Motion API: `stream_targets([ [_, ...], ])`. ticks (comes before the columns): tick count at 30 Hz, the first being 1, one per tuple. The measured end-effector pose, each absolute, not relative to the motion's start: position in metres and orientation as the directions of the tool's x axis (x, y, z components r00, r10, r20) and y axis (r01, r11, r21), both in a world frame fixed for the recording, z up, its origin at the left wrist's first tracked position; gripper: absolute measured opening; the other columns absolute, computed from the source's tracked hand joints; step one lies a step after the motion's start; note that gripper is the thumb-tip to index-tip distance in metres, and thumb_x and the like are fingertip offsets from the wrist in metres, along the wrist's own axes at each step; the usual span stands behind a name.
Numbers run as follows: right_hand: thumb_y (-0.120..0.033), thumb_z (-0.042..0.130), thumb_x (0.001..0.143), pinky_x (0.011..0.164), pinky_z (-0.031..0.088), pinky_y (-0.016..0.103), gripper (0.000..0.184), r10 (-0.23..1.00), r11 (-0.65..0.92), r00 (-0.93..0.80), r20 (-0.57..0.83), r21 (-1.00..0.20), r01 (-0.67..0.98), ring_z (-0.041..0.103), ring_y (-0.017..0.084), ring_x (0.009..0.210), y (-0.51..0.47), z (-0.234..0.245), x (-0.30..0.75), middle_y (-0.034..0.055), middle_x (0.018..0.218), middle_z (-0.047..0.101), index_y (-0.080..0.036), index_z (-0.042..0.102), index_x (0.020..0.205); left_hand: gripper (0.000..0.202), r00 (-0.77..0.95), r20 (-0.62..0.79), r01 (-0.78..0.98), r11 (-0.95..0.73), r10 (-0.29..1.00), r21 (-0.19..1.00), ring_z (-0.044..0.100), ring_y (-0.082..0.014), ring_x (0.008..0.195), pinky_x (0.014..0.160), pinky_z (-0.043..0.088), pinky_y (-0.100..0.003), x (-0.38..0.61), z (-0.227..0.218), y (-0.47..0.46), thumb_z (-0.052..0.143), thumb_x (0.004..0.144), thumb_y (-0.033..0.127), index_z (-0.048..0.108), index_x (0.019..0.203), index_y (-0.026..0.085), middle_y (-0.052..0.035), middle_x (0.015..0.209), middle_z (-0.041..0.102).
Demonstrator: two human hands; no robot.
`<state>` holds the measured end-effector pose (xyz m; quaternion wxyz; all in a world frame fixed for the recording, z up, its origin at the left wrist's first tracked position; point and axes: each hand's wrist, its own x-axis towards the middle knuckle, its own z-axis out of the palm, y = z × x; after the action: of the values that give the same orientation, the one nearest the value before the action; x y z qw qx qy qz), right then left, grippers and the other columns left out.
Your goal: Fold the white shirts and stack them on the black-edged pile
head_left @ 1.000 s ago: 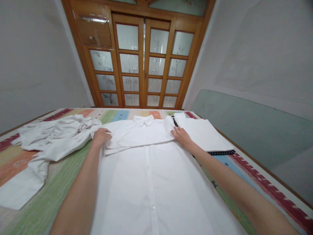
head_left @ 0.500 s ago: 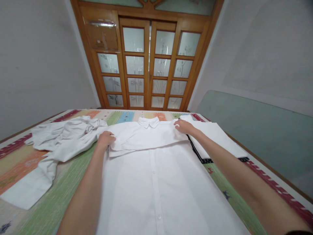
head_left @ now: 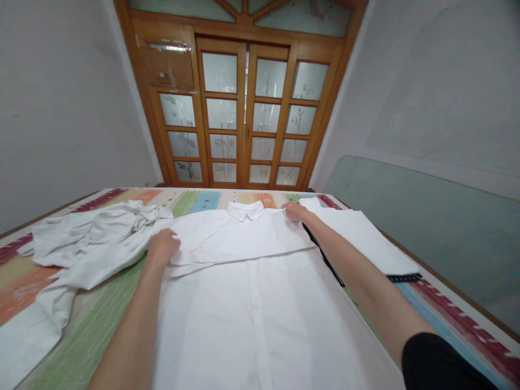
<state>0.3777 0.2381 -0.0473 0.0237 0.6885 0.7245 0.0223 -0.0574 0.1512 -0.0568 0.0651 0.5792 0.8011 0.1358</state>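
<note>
A white button-up shirt [head_left: 260,303] lies face up on the striped cloth, collar [head_left: 245,210] at the far end, with its sleeves folded across the chest. My left hand [head_left: 162,246] rests on the left edge of the folded sleeve, fingers curled onto the fabric. My right hand [head_left: 296,212] sits at the shirt's right shoulder beside the collar, its fingers pinched on the cloth there.
A crumpled pile of white garments [head_left: 89,238] lies at the left. A folded white stack on a dark-edged board [head_left: 365,238] sits at the right. The multicoloured striped cover [head_left: 81,336] spreads under everything. Wooden glazed doors [head_left: 244,114] stand beyond.
My right hand moved from the lower right edge of the folded sleeve up to the shoulder near the collar. My left hand stayed on the left edge of the sleeve.
</note>
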Motion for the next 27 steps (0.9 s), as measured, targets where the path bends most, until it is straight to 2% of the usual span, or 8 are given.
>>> stream_targets([
  [6,-0.014,0.041,0.088,0.087,0.050,0.036,0.044,1.000,-0.020,0.020,-0.002,0.133,0.991,0.062,0.026,0.110,0.239,-0.055,0.373,0.0150,0.131,0.058,-0.020,0.062,0.125,0.041,-0.307,0.021,0.932,0.296,0.951,0.208,0.067,-0.0343,0.101,0.072,0.049,-0.035,-0.055,-0.062,0.151,0.051,0.069,0.016,0.068,0.107,0.012,-0.0199,0.107,0.071],
  [10,-0.012,0.037,0.089,0.087,0.049,0.038,0.045,0.996,-0.069,0.060,0.065,0.148,0.987,0.059,0.030,0.115,0.230,-0.067,0.366,0.0218,0.132,0.052,-0.014,0.059,0.128,0.042,-0.331,-0.007,0.930,0.328,0.944,0.166,0.066,-0.0349,0.100,0.071,0.050,-0.036,-0.049,-0.062,0.146,0.050,0.069,0.015,0.067,0.108,0.009,-0.0231,0.108,0.070],
  [14,-0.013,0.035,0.090,0.090,0.046,0.037,0.044,0.962,-0.174,0.151,0.226,0.086,0.981,0.053,0.030,0.121,0.219,-0.084,0.355,0.0224,0.134,0.050,-0.011,0.057,0.128,0.040,-0.373,0.033,0.918,0.364,0.927,0.158,0.067,-0.0354,0.096,0.071,0.051,-0.041,-0.038,-0.062,0.141,0.047,0.073,0.014,0.067,0.108,0.009,-0.0242,0.105,0.069],
  [17,-0.016,0.031,0.093,0.097,0.042,0.035,0.042,0.954,-0.203,0.194,0.230,0.017,0.979,0.053,0.027,0.121,0.212,-0.094,0.346,0.0210,0.135,0.053,-0.009,0.060,0.123,0.039,-0.371,0.106,0.926,0.358,0.923,0.123,0.064,-0.0364,0.100,0.073,0.051,-0.042,-0.032,-0.063,0.137,0.046,0.076,0.014,0.064,0.110,0.007,-0.0251,0.107,0.067],
  [19,-0.019,0.029,0.095,0.105,0.036,0.036,0.043,0.960,-0.195,0.193,0.202,-0.011,0.981,0.049,0.026,0.127,0.207,-0.100,0.341,0.0208,0.140,0.051,-0.007,0.060,0.124,0.038,-0.325,0.216,0.946,0.314,0.921,0.085,0.060,-0.0383,0.105,0.075,0.050,-0.043,-0.026,-0.063,0.135,0.047,0.076,0.014,0.063,0.110,0.006,-0.0264,0.110,0.065],
  [22,-0.024,0.029,0.098,0.113,0.025,0.039,0.046,0.972,-0.161,0.167,0.166,-0.049,0.986,0.035,0.028,0.140,0.199,-0.106,0.337,0.0209,0.151,0.039,-0.006,0.055,0.131,0.037,-0.219,0.344,0.975,0.215,0.913,0.051,0.056,-0.0385,0.109,0.079,0.049,-0.044,-0.012,-0.062,0.134,0.042,0.080,0.012,0.063,0.109,0.006,-0.0258,0.113,0.063],
  [27,-0.030,0.028,0.100,0.115,0.020,0.044,0.050,0.982,-0.114,0.129,0.141,-0.106,0.988,0.026,0.030,0.145,0.180,-0.111,0.340,0.0222,0.156,0.028,-0.005,0.047,0.137,0.036,0.021,0.351,0.995,-0.055,0.936,0.088,0.054,-0.0330,0.112,0.088,0.047,-0.041,0.026,-0.067,0.135,0.039,0.090,0.020,0.061,0.115,0.009,-0.0198,0.119,0.062],
])
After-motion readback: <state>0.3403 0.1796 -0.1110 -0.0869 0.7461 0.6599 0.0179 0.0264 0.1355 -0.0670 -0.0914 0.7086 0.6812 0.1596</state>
